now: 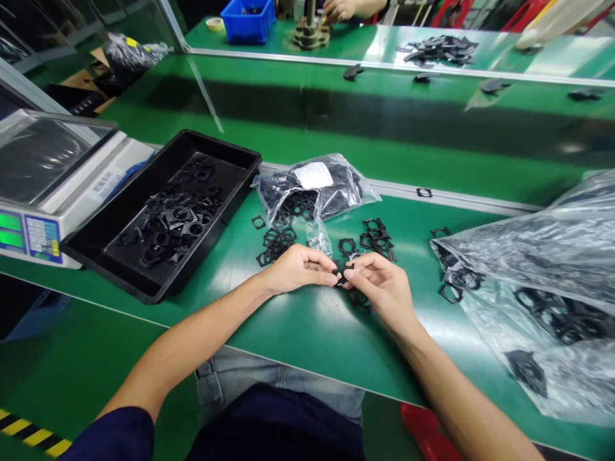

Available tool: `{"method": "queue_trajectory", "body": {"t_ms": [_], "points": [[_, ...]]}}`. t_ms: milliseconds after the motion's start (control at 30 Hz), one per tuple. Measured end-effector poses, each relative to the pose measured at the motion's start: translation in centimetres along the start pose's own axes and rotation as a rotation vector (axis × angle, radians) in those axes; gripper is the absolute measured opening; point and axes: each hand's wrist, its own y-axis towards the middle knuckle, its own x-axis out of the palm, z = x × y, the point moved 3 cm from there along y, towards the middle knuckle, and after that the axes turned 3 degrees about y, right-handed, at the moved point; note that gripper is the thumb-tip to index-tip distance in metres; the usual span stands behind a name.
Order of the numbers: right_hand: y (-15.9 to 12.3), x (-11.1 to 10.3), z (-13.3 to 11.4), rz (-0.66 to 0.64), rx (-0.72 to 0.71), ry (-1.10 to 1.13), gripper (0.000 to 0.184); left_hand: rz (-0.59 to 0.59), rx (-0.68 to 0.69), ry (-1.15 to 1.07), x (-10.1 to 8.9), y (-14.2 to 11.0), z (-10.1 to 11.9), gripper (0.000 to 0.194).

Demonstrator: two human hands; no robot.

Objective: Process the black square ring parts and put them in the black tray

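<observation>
My left hand point(298, 269) and my right hand point(379, 285) meet over the green table point(307, 326), both pinching one small black plastic part point(342, 275) between their fingertips. Loose black square frame parts point(276, 242) lie just beyond my left hand, and more point(377, 235) lie beyond my right hand. A clear bag of the same black parts point(317, 186) with a white label rests behind them. To the left sits a black tray point(120, 269) holding several black parts.
A weighing scale point(52, 173) stands at the far left beside the tray. A large clear plastic bag point(538, 282) with black parts covers the right side. Across the conveyor, another person's hand point(343, 8) works near a blue bin point(247, 22) and a pile of parts point(439, 50).
</observation>
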Motion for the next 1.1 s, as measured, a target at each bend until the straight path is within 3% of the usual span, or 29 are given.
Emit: {"method": "queue_trajectory", "body": {"t_ms": [100,267,433,600,767,867,1100], "points": [[0.0,0.0,0.0,0.038,-0.015,-0.012,0.038,0.029,0.037,0.012,0.0,0.1,0.3,0.047],[-0.2,0.0,0.1,0.095,-0.082,-0.071,0.034,0.181,0.152,0.096,0.5,0.0,0.3,0.041],[-0.3,-0.3,-0.6,0.12,-0.273,-0.251,0.02,0.29,0.302,0.253,1.1,-0.5,0.7,0.024],[-0.5,0.0,-0.8,0.038,-0.396,-0.45,0.016,0.194,0.262,0.296,1.2,-0.5,0.7,0.028],[-0.8,0.2,-0.6,0.087,-0.391,-0.395,0.021,0.121,0.206,0.163,1.5,-0.3,-0.3,0.024],[-0.9,0.4,-0.8,0.033,-0.412,-0.43,0.016,0.113,0.209,0.118,1.6,-0.2,-0.5,0.021],[-1.0,0.4,-1.1,0.023,-0.495,-0.566,0.005,0.218,0.343,0.344,1.6,-0.8,0.7,0.016]]}}
